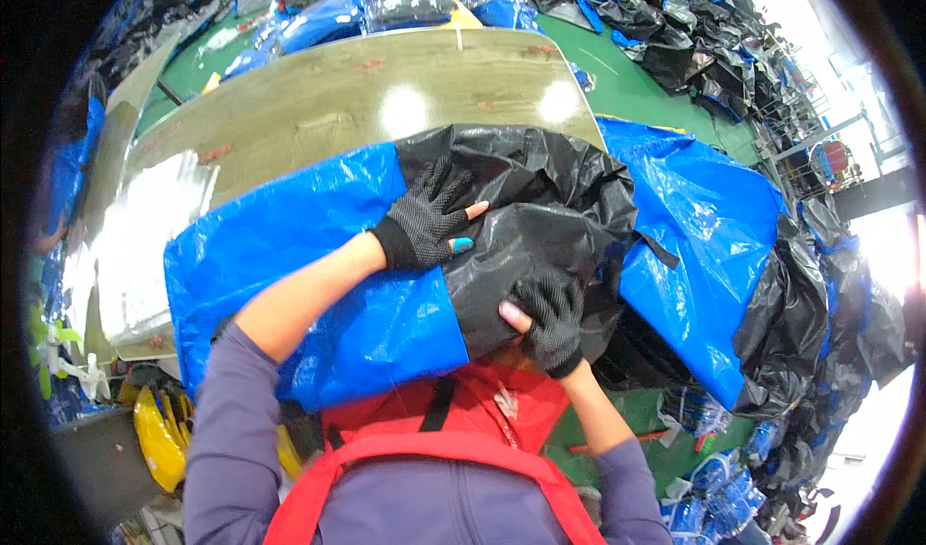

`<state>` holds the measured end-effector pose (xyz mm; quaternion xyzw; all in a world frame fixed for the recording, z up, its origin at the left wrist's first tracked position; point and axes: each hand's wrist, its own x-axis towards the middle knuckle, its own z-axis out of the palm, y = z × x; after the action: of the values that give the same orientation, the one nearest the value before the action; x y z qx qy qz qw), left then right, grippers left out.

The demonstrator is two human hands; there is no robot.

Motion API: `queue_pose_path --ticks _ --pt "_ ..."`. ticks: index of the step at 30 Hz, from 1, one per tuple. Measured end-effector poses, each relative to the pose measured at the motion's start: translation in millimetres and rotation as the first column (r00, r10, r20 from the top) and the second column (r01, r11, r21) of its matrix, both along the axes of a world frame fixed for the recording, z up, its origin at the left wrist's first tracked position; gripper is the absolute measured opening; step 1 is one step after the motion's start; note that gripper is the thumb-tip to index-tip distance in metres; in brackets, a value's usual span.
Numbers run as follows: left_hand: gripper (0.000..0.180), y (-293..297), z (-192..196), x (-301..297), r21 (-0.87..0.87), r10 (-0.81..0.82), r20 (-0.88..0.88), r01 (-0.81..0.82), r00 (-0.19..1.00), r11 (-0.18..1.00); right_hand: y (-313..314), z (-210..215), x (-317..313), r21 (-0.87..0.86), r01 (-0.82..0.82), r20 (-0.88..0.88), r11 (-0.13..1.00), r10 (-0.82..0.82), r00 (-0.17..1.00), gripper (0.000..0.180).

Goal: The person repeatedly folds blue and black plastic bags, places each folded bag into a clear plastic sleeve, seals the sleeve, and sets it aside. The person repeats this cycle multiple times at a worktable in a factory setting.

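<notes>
A folded blue-and-black plastic tarpaulin piece lies across the near side of the table, its blue part on the left and its creased black part on the right. My left hand, in a black dotted glove, rests flat on the black part just past the seam. Its fingers are spread, and its thumb tip has a blue wrap. At the near edge of the black part, my right hand is closed on the material, thumb to the left. Some of its fingers blend into the black surface and are hard to make out.
The shiny table reaches away beneath the piece. Another blue-and-black piece hangs off to the right. Blue wrapped bundles lie beyond the table; black-and-blue piles cover the far-right green floor. Yellow material sits at lower left.
</notes>
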<state>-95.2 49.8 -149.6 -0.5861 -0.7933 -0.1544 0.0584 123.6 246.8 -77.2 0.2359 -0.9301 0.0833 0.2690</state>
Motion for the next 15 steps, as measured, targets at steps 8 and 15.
queue_pose_path --ticks 8,15 --pt "0.050 26.6 22.5 38.4 0.087 -0.145 0.167 0.132 0.975 0.987 6.8 45.9 -188.6 0.246 0.208 0.498 0.947 -0.308 0.811 0.046" --pt "0.041 -148.6 25.0 1.2 -0.025 -0.268 0.298 0.288 0.916 0.957 8.6 -9.0 -234.0 0.378 0.130 0.711 0.916 -0.378 0.593 0.052"
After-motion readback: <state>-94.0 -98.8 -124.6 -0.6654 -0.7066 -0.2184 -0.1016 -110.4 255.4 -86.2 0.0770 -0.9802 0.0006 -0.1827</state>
